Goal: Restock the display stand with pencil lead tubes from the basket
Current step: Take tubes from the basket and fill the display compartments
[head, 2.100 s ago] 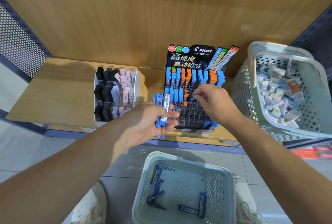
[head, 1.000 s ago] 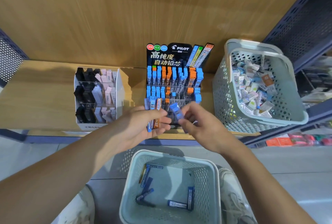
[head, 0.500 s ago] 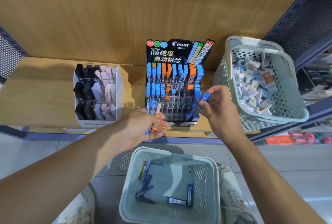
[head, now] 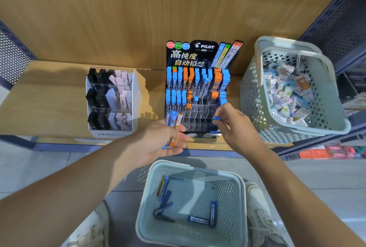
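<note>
Pinching a single pencil lead tube (head: 217, 118) by its blue cap, the right hand (head: 234, 128) holds it at the lower right of the display stand (head: 188, 56), over the clear front cells. Thumb and forefinger close on the cap; the other fingers curl loosely behind. Whether the tube's foot sits in a cell cannot be told.

The left hand (head: 156, 143) grips a bundle of tubes (head: 174, 124), blue ones plus one orange, upright, with the fingers wrapped across them, just in front of the stand's lower left corner.

The stand is black. Its back row is packed with blue and orange caps, its middle row is filled at the left and patchy at the right, and its front rows are mostly bare clear cells. It stands on a wooden shelf (head: 49, 98).

On the floor below both hands sits a pale perforated basket (head: 147, 197), with several loose tubes (head: 200, 220) lying flat on its bottom. A pale shoe (head: 257, 203) is just beside its right wall.

On the shelf, a second basket (head: 251, 92) stands right of the stand, heaped with small packaged items. A white organiser (head: 107, 134) stands to the left, holding black and pale pink pieces.
</note>
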